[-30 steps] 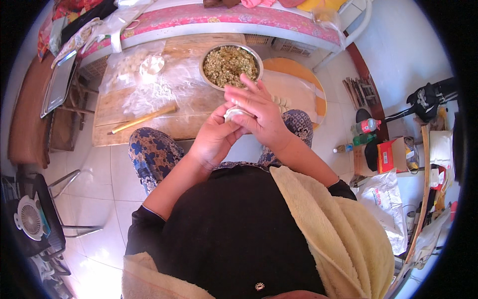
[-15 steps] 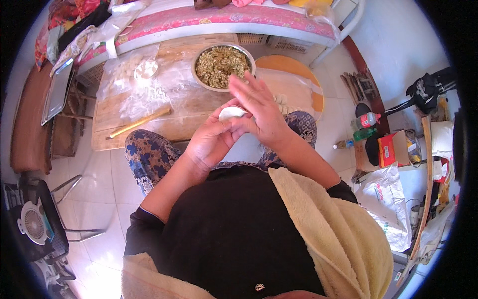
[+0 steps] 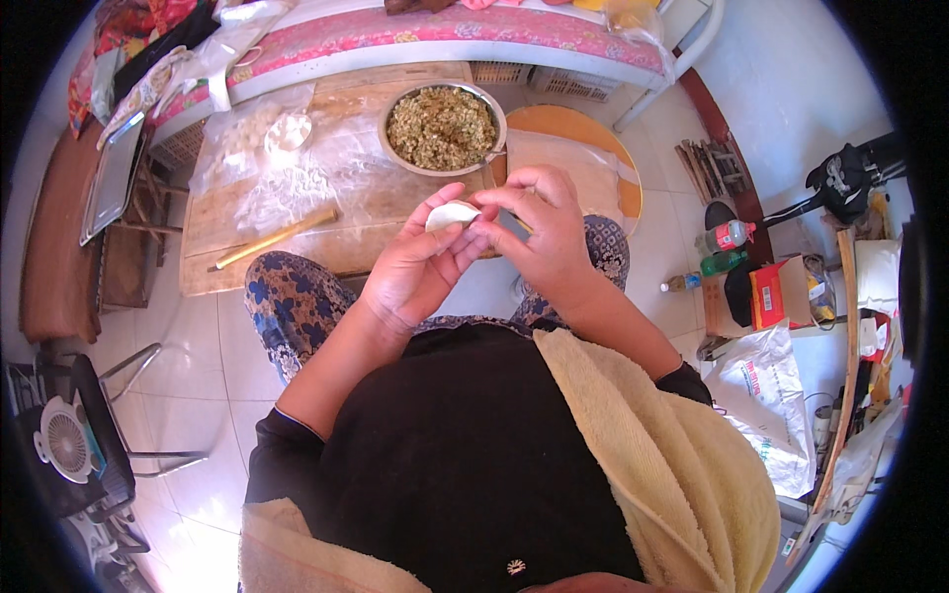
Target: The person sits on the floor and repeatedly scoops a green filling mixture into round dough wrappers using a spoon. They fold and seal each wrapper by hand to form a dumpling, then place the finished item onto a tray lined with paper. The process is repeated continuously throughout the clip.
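A white, folded dumpling rests across the fingers of my left hand, whose thumb presses on its near side. My right hand meets it from the right, with thumb and fingertips at the dumpling's right edge. A steel bowl of chopped greenish-brown filling stands just beyond both hands. On the wooden board to the left lie a rolling pin and a round white dough wrapper among flour. My right hand covers part of the round yellow board and whatever lies behind the hand there.
A bed with a pink floral edge runs behind the low table. Bottles and an open cardboard box sit on the right. A black chair with a white fan stands at left, near a metal tray.
My right hand has come down from above the dumpling, its raised fingers now curled in to the dumpling's right edge. The left hand has tilted slightly, still holding the dumpling.
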`<state>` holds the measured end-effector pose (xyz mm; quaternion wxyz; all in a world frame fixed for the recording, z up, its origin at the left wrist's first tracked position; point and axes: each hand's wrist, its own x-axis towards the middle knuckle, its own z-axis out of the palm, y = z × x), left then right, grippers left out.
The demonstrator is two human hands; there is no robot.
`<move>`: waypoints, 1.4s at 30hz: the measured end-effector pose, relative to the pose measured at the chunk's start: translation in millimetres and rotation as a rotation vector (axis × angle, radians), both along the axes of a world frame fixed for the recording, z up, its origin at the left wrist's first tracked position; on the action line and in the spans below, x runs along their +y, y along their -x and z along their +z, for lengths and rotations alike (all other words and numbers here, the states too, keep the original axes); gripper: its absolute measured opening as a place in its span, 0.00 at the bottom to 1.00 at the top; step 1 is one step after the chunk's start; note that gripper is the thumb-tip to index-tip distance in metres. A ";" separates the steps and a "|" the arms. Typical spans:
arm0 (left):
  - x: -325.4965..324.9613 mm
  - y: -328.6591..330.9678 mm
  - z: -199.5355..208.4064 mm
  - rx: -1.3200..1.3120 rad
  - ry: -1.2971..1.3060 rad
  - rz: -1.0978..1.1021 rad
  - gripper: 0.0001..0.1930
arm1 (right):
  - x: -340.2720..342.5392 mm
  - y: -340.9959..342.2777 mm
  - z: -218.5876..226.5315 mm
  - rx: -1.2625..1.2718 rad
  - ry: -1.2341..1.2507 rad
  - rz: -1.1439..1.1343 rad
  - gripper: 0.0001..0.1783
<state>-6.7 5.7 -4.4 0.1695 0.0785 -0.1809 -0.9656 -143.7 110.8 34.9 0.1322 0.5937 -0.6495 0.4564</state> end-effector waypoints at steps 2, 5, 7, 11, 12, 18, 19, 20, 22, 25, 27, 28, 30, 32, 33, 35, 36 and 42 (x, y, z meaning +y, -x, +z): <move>1.3 -0.3 -0.6 0.008 0.021 -0.017 0.25 | 2.9 5.2 -8.9 0.046 -0.055 0.026 0.08; 3.1 -1.0 -1.9 0.009 0.029 -0.034 0.25 | -0.3 6.0 -10.6 0.045 -0.001 0.057 0.07; 4.0 -1.3 -1.6 0.006 0.030 -0.040 0.25 | -0.5 4.6 -8.5 0.018 0.016 0.082 0.07; 4.9 -2.7 0.7 0.020 0.024 -0.058 0.25 | 2.0 2.0 -3.5 0.004 0.031 0.105 0.08; 4.7 -3.1 0.8 0.028 0.020 -0.060 0.25 | 1.6 -1.0 0.5 -0.028 0.040 0.098 0.08; 8.4 -2.7 4.1 0.052 0.057 -0.107 0.25 | 2.2 2.0 -1.3 0.030 -0.011 0.149 0.08; 9.0 -2.1 4.3 0.054 0.059 -0.118 0.25 | 2.4 1.2 -1.6 0.038 0.001 0.145 0.08; 9.6 -1.6 5.3 0.057 0.061 -0.128 0.25 | 3.0 0.6 -1.7 0.045 0.012 0.142 0.07; 11.0 -1.2 7.5 0.057 0.072 -0.141 0.26 | 5.2 0.8 -1.7 0.042 0.018 0.129 0.07; 12.5 -1.1 10.9 0.055 0.101 -0.149 0.27 | 8.6 2.3 -0.2 0.080 0.037 0.129 0.07; 12.2 -1.6 12.7 0.059 0.129 -0.142 0.27 | 8.6 -0.1 4.3 0.083 0.039 0.110 0.07; 11.4 -2.6 13.4 0.039 0.160 -0.139 0.27 | 6.8 -4.3 10.3 0.066 0.033 0.088 0.07; 10.5 -4.9 14.9 0.002 0.218 -0.137 0.27 | 5.2 -3.7 11.7 0.100 0.017 0.106 0.08; 12.9 -2.7 19.5 -0.008 0.265 -0.127 0.27 | 3.4 3.6 7.1 0.204 -0.003 0.186 0.10; 13.9 -1.7 21.0 -0.011 0.287 -0.118 0.28 | 3.5 3.8 7.3 0.225 0.012 0.181 0.10; 14.5 -2.8 20.6 -0.015 0.261 -0.132 0.28 | 3.7 3.2 7.8 0.268 0.043 0.175 0.11; 14.6 -3.6 20.3 -0.018 0.249 -0.136 0.28 | 4.0 3.2 7.8 0.269 0.042 0.182 0.11; 9.7 -6.1 20.9 -0.021 0.412 -0.104 0.28 | 2.6 3.9 14.8 0.233 0.037 0.246 0.12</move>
